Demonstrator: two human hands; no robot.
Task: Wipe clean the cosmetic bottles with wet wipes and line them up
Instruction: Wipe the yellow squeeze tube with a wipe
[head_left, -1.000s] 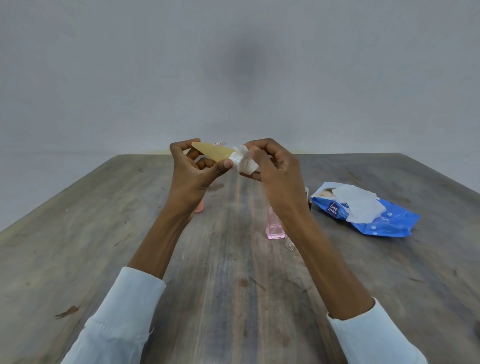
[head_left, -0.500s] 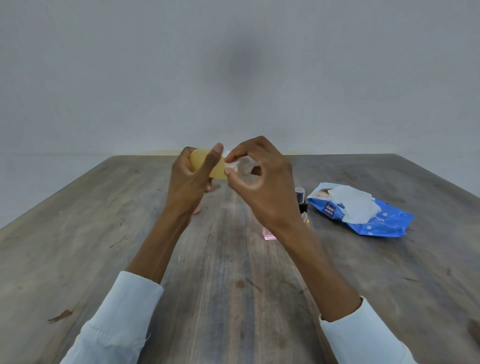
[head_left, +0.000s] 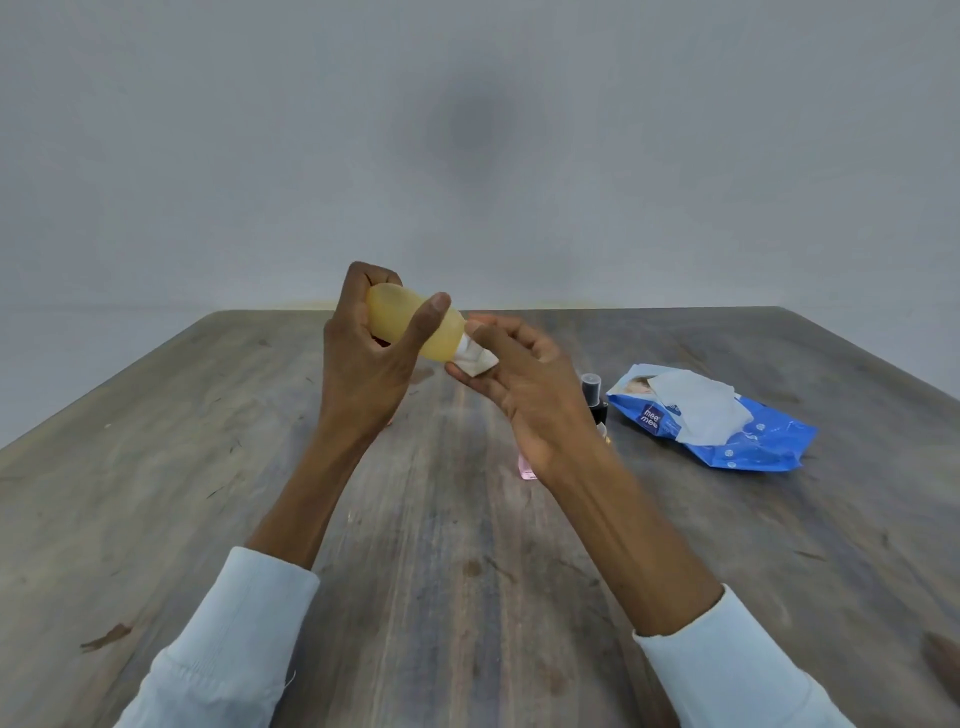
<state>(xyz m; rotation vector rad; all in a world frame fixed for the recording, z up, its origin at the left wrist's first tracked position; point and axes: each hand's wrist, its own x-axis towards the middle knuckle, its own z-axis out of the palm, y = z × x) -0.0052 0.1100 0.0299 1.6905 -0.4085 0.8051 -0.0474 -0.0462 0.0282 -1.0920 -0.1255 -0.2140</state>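
Bottle (head_left: 415, 330) tilted above table (head_left: 208, 467), gripped by left hand (head_left: 363, 358). Right hand (head_left: 524, 384) pinches wipe (head_left: 475, 358) at cap end. Risk: wet bottle slipping onto small bottles (head_left: 595, 397) below.

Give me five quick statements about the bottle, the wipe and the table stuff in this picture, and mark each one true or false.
1. The left hand holds the yellow bottle off the table. True.
2. The right hand is empty. False: it pinches a folded white wipe at the bottle's lower end.
3. The blue wipes pack lies on the table to the right. True.
4. The wipes pack is sealed. False: a white wipe sheet sticks out of it.
5. A dark-capped bottle stands left of the left hand. False: it stands between the right hand and the pack.
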